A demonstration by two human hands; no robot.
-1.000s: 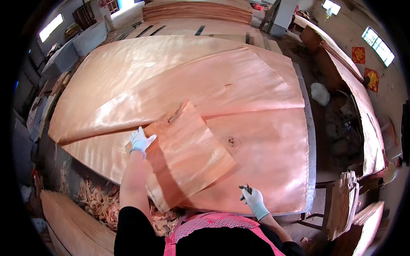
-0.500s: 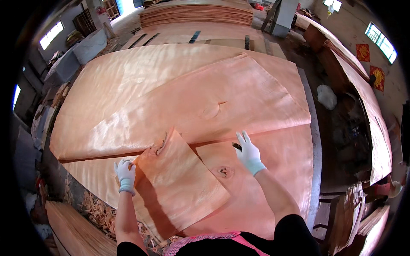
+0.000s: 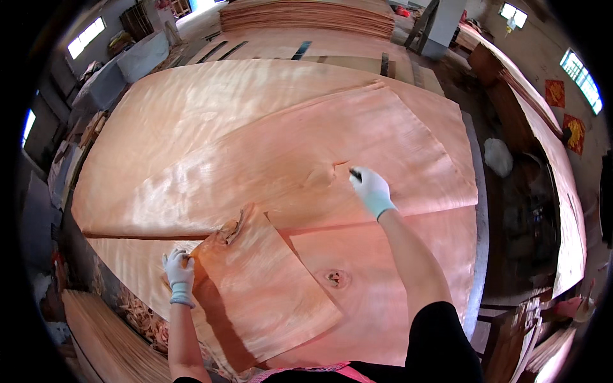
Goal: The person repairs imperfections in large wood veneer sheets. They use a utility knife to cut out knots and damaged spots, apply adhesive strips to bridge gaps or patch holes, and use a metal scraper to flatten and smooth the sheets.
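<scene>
My left hand (image 3: 179, 269), in a white glove with a pale blue cuff, pinches the left edge of a smaller veneer piece (image 3: 274, 287). That piece has a ragged hole near its top corner and lies across larger sheets. In the gloved fingers of my right hand (image 3: 371, 189) is a small dark tool (image 3: 355, 173), mostly hidden by the hand. It is just right of a split (image 3: 337, 168) in a folded-over veneer sheet (image 3: 268, 166). Below the fold, a dark knot hole (image 3: 334, 277) shows in the sheet underneath.
A thick stack of veneer (image 3: 306, 19) stands beyond the work surface. More veneer leans at the lower left (image 3: 108, 338) and lower right (image 3: 517, 332). Wood shavings (image 3: 143, 319) lie by the near left edge. A white bag (image 3: 498, 157) is off to the right.
My right hand has moved up and away from me, from the fold's edge to beside the split, still with the dark tool. My left hand keeps its hold on the smaller piece.
</scene>
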